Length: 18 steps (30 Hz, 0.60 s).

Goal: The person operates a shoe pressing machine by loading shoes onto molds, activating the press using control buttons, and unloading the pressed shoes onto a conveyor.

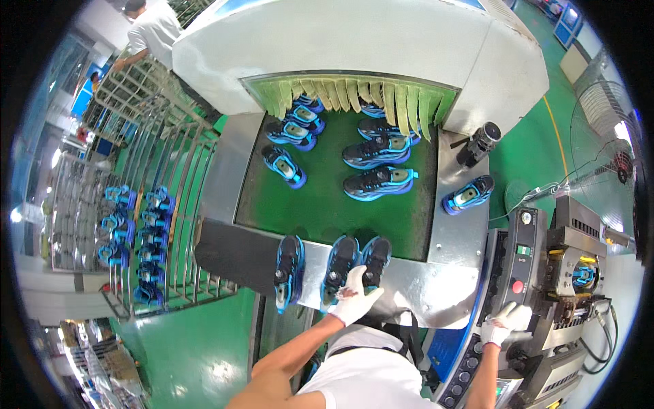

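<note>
On the metal ledge in front of me stand three black-and-blue sports shoes: a left one, a middle one and a right one. My left hand, in a white glove with dark smudges, is at the near ends of the middle and right shoes. Its fingers and thumb are apart, and it covers part of both shoes; whether it touches them is unclear. My right hand, also gloved in white, is beside the control panel, below its red button. Its fingers are apart and nothing shows in them.
Several more shoes sit on the green conveyor belt, some under the fringed curtain of a large white machine. One shoe and a black cylinder stand on the right ledge. A loaded rack is left; a fan right.
</note>
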{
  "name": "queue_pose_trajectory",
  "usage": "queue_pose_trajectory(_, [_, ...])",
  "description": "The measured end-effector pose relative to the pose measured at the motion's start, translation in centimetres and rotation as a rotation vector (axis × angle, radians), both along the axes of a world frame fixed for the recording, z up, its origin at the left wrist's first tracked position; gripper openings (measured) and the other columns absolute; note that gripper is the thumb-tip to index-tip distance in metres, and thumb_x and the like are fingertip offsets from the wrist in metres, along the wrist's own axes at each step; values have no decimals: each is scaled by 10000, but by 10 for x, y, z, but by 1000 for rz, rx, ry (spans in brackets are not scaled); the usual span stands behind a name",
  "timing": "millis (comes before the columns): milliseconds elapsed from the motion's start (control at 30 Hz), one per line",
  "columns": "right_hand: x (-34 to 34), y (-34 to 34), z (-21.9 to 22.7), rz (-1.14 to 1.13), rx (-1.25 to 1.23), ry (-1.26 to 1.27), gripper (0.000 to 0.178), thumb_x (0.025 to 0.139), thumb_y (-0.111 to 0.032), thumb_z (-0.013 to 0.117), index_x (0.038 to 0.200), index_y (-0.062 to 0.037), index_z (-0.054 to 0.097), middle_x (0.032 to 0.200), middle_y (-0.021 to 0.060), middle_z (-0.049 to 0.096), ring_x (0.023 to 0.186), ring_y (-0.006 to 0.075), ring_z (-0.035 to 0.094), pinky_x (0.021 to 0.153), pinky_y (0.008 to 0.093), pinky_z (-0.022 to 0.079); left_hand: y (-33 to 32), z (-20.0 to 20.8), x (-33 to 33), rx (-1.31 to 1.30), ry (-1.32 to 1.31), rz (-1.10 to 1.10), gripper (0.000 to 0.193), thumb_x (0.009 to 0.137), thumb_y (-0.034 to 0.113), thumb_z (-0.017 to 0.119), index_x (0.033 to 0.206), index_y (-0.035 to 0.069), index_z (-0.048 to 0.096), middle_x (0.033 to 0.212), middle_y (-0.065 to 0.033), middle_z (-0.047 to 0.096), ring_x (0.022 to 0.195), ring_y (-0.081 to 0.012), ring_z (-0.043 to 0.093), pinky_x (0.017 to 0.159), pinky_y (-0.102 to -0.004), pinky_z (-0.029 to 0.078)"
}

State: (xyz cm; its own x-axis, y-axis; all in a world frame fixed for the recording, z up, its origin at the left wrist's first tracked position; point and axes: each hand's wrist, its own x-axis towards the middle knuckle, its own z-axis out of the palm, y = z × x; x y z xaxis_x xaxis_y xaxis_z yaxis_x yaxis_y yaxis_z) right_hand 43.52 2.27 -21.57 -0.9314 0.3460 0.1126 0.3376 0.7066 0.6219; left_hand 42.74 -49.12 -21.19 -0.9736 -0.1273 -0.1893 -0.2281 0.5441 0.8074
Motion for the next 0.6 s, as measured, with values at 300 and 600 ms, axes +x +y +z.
queue_pose_trajectory(300, [23,-92,81,-256,-712,-159,972,827,-458,718,1531,78,317,1458,314,498,1375,409,471,1179,527,269,-264,1,-136,-507,301,443,801,906,259,733,1518,-53,320,1492,-284,414,1373,-419,442,1154,-451,366])
queue_pose_trajectory(600, [148,-153,71,-519,-993,-318,1019,748,-430,787,1517,85,361,1489,272,500,1368,366,511,1164,385,372,-340,-39,-207,-512,272,205,260,961,212,627,1156,44,665,1245,-181,630,1150,-392,603,984,-464,483])
